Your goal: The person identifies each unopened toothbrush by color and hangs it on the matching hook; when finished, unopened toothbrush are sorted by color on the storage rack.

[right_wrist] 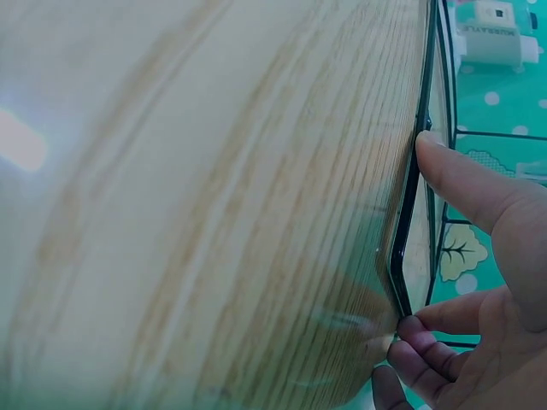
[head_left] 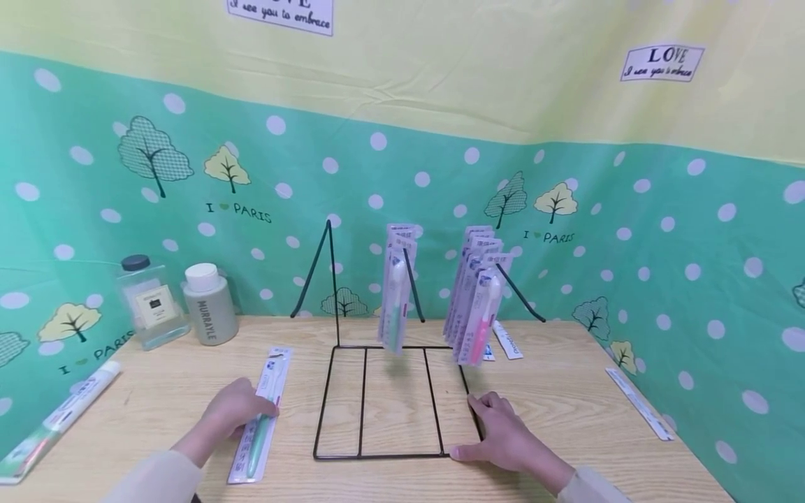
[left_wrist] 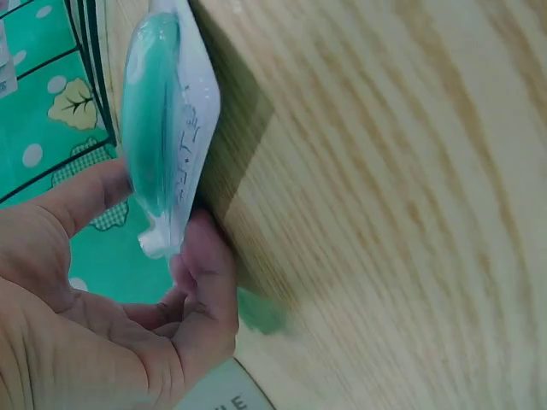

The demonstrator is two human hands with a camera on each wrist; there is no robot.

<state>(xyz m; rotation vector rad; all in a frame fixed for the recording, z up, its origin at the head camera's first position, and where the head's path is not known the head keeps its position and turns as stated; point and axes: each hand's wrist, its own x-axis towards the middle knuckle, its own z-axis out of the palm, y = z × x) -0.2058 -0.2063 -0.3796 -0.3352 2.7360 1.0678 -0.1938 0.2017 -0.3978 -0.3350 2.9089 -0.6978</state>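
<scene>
In the head view my left hand point(head_left: 235, 412) pinches a packaged green toothbrush point(head_left: 257, 436) by its edges, left of the black wire display rack point(head_left: 361, 402). The left wrist view shows the thumb on one side of the toothbrush pack point(left_wrist: 152, 128) and curled fingers on the other, close over the wood. My right hand point(head_left: 503, 436) grips the front right corner of the rack's base, thumb on the front bar and fingers on the side bar. Several packaged toothbrushes hang on the rack's middle hook point(head_left: 411, 286) and right hook point(head_left: 520, 293). The left hook point(head_left: 309, 272) carries nothing.
A clear bottle point(head_left: 151, 300) and a grey bottle point(head_left: 210, 307) stand at the back left. A toothpaste box point(head_left: 63, 419) lies along the table's left edge. Flat white strips lie behind the rack and at the right, one a long strip point(head_left: 640, 404). A patterned cloth point(head_left: 377, 175) hangs behind.
</scene>
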